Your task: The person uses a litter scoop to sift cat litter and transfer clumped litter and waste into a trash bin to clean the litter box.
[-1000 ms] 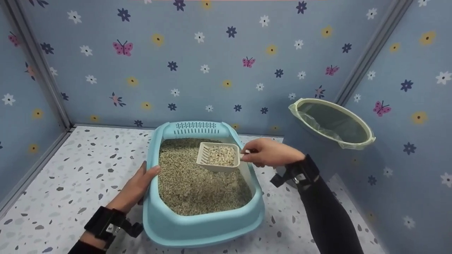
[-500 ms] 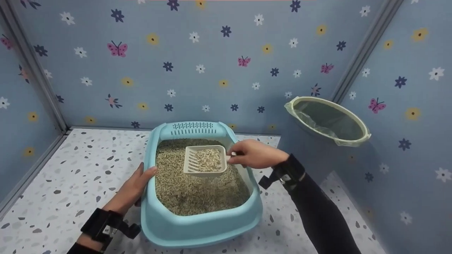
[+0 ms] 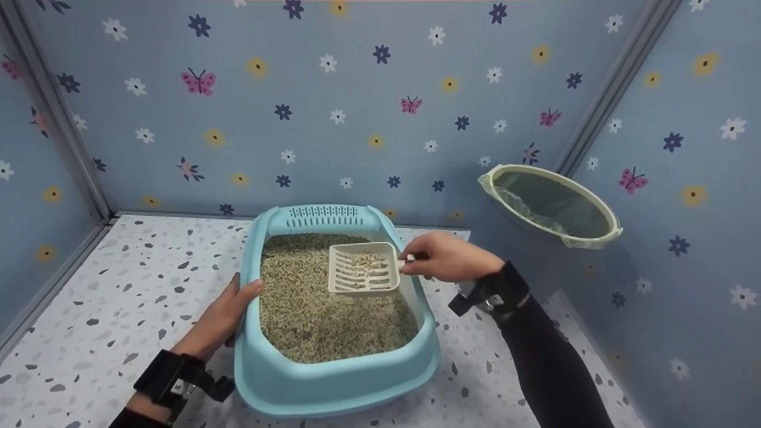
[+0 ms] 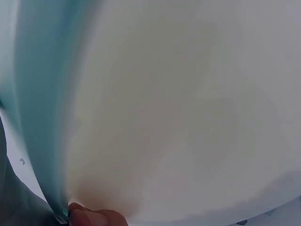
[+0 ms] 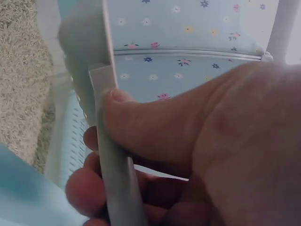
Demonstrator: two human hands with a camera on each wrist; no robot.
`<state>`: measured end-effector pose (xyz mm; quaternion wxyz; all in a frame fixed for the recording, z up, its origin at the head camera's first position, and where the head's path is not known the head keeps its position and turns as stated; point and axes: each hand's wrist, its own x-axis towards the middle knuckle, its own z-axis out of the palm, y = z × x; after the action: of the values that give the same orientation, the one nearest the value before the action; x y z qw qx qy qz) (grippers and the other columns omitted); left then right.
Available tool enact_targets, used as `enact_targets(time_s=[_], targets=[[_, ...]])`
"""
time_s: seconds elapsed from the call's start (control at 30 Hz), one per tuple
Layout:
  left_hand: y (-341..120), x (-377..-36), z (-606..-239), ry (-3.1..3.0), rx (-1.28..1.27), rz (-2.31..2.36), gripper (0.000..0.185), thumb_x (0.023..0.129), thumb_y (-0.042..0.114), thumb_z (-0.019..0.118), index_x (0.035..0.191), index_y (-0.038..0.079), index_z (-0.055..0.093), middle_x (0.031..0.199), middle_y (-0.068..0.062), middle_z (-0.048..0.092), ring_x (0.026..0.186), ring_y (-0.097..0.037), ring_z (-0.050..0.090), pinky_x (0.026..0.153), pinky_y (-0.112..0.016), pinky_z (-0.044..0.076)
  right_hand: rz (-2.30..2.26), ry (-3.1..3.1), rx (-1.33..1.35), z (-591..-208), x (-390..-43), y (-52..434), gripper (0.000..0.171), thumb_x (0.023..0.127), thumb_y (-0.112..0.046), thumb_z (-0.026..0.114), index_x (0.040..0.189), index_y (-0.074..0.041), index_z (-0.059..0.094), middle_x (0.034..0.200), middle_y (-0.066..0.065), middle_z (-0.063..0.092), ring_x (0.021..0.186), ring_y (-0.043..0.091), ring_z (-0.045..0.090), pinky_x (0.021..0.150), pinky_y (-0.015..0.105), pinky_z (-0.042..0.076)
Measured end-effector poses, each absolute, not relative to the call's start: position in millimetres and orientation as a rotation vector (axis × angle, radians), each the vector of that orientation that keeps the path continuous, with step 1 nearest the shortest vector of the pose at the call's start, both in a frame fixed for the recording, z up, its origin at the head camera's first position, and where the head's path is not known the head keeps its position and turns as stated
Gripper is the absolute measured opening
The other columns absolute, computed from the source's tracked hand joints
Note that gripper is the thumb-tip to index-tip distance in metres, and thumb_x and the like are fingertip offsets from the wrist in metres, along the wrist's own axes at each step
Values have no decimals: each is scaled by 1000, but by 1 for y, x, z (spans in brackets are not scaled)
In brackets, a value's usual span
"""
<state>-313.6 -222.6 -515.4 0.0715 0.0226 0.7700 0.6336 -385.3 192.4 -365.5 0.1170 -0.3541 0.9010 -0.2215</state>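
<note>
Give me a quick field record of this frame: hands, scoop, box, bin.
right hand: grips the handle of the slotted scoop, thumb on top
slotted scoop: white, held over the litter, a little litter left inside
left hand: holds the left rim of the litter box
litter box: light blue, on the speckled floor, filled with beige litter
lined bin: pale green, bag-lined, to the right by the wall corner; no contents visible
walls: blue with flowers and butterflies
</note>
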Motion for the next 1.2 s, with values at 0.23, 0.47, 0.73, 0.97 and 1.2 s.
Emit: enact_targets(time_s=[0.23,0.47,0.73,0.97,1.2], targets=[[-227,-313,-513,2310,71,1895,76,114,60,51,175,27,21,84,-10,52,56,-19,49,46,-30,40,-666,2636,-1095,-373,-388,184,20,109,-23,76,123,-12,84,96,-3,71,75,9,62,70,31,55],[-225,-315,-515,2346,106,1873,86,113,60,51,181,28,8,112,-21,53,85,-31,64,59,-35,51,-486,2684,-1095,-370,-394,170,17,111,-23,73,107,-11,85,81,-2,60,68,10,53,66,31,50],[-225,-314,-515,2316,100,1899,76,114,60,52,177,32,19,88,-12,57,60,-22,58,45,-30,40,81,2807,-936,-350,-403,140,16,106,-20,74,94,-8,76,90,4,73,82,23,69,77,42,61],[-225,-312,-513,2317,84,1890,77,113,62,53,177,38,19,80,-10,54,50,-14,39,45,-27,35,595,2747,-801,-349,-401,102,43,102,-9,64,69,-18,39,70,-1,36,64,18,35,56,38,37],[-225,-311,-513,2311,87,1883,82,112,64,53,179,42,11,87,-13,56,56,-17,48,47,-30,42,898,2668,-679,-369,-409,75,49,108,-18,64,66,-18,40,68,-1,35,63,16,34,55,36,35]])
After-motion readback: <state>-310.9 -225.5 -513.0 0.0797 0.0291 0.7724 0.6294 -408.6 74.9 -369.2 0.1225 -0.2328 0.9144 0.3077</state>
